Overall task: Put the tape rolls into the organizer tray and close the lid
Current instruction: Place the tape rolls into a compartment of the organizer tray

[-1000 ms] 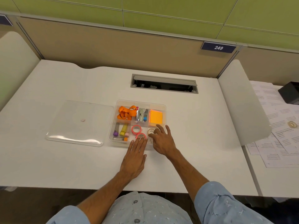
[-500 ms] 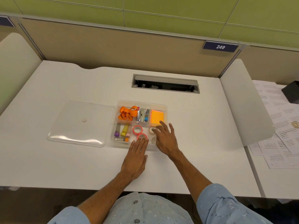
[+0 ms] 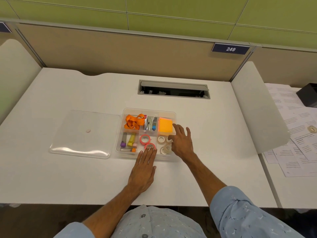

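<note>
A clear organizer tray (image 3: 174,115) sits mid-desk with its lid off. Two pink tape rolls (image 3: 145,139) lie in its front middle compartment. Several white tape rolls (image 3: 161,139) lie in the front right compartment. My left hand (image 3: 143,170) lies flat on the desk, fingertips resting on the nearer pink roll (image 3: 150,146) at the tray's front wall. My right hand (image 3: 181,141) hovers with spread fingers over the tray's right side, covering part of the white rolls and holding nothing. The clear lid (image 3: 82,134) lies flat on the desk just left of the tray.
An orange lanyard (image 3: 133,121), a stapler (image 3: 150,123), orange sticky notes (image 3: 165,125) and markers (image 3: 131,140) fill the tray's other compartments. A cable slot (image 3: 174,90) opens behind it. Papers (image 3: 296,134) and another tape roll (image 3: 312,129) lie on the neighbouring desk beyond a divider (image 3: 257,107).
My right hand has shifted right and farther back over the tray, uncovering the white tape rolls in the front right compartment. My left hand has stayed at the pink roll.
</note>
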The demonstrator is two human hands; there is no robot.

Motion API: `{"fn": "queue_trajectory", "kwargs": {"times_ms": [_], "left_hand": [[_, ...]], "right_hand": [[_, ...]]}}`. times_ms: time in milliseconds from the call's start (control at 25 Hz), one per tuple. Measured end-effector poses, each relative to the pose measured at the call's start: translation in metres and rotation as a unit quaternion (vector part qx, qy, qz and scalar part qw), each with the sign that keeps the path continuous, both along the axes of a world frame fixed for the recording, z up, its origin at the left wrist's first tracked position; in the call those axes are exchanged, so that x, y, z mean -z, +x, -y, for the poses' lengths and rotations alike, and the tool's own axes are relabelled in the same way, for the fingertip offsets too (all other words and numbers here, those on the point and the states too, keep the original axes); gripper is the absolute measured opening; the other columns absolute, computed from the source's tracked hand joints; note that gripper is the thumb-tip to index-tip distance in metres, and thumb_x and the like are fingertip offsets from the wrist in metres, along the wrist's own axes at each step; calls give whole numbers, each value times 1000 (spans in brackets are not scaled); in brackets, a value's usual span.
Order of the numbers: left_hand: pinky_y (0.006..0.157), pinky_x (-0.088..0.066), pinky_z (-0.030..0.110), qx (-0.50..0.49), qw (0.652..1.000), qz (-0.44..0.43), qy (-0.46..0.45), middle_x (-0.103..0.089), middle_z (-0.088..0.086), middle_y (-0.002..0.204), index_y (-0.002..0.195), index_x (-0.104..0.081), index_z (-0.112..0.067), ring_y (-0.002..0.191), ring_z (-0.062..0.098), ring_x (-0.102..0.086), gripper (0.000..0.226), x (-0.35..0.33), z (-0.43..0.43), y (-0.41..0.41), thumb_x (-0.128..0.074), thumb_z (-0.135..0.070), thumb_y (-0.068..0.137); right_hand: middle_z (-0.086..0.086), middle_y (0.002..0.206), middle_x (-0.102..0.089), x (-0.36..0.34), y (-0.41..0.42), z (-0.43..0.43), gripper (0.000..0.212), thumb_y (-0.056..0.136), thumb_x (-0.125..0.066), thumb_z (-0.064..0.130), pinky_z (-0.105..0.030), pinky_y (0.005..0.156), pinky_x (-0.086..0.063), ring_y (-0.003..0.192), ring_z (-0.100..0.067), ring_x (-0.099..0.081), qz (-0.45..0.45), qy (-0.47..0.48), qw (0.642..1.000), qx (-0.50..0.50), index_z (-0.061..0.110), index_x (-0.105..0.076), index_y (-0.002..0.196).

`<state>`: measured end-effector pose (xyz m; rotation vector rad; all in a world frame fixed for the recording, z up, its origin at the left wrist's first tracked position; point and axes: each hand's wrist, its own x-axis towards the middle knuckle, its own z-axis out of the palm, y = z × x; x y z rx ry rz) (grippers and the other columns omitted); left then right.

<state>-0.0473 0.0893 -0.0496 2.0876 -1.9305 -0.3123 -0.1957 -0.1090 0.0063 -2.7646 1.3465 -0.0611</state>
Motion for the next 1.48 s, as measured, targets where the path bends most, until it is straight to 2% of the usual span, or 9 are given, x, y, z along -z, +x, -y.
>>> {"fn": "queue_trajectory", "kwargs": {"times_ms": [160,360,480,600,840,1080,1280,1480], "left_hand": [[128,-33,54,4,1000,3,-3,-23,11,177,171,-14,-14,163,31,-25,69,-3,-1,1,-29,-41,110],[128,-32,54,5,1000,1,-3,-21,11,178,172,-6,-16,163,31,-24,68,-2,-1,1,-22,-44,112],[128,-32,54,1,1000,-2,10,-23,12,177,171,-14,-13,163,31,-24,68,-1,1,0,-10,-47,112],[128,-32,55,-2,1000,-2,18,-22,11,178,171,-15,-13,163,31,-24,70,-2,2,0,-7,-50,112],[127,-33,55,-5,1000,1,24,-24,11,177,171,-10,-17,162,31,-25,69,-3,2,0,-5,-53,112],[126,-36,55,-4,999,9,36,-27,11,176,170,-20,-13,161,32,-28,71,0,3,2,-8,-53,112],[128,-30,53,2,1000,17,10,-27,12,176,170,-15,-13,162,32,-27,69,2,2,1,-10,-50,113],[128,-31,53,5,999,29,14,-29,12,175,169,-26,-11,161,32,-30,67,2,2,2,-25,-46,111]], "right_hand": [[-11,155,-52,-2,-1,-3,29,71,-93,36,-65,123,-23,149,-34,-40,-16,-11,1000,1,25,-76,91],[-10,146,-58,-3,-7,-11,36,76,-91,34,-61,121,-31,141,-33,-48,16,-15,1000,5,23,-71,104],[-7,126,-65,-11,-6,-15,31,81,-89,31,-54,108,-43,122,-29,-58,68,-25,997,3,22,-74,106],[-3,112,-67,-14,1,-20,20,88,-83,27,-50,98,-45,107,-27,-60,99,-27,995,5,21,-74,105],[-4,111,-70,-4,21,-33,17,89,-82,26,-58,102,-45,109,-28,-63,103,-1,993,59,24,-78,105],[-5,113,-71,12,31,-37,29,82,-88,30,-62,107,-41,113,-29,-64,59,18,995,85,26,-78,108],[-5,107,-74,21,28,-33,26,84,-86,29,-60,105,-42,110,-28,-65,71,-2,993,97,25,-78,108],[-5,111,-75,24,35,-32,36,86,-82,31,-57,105,-40,110,-28,-66,53,-4,991,121,21,-66,117]]}}
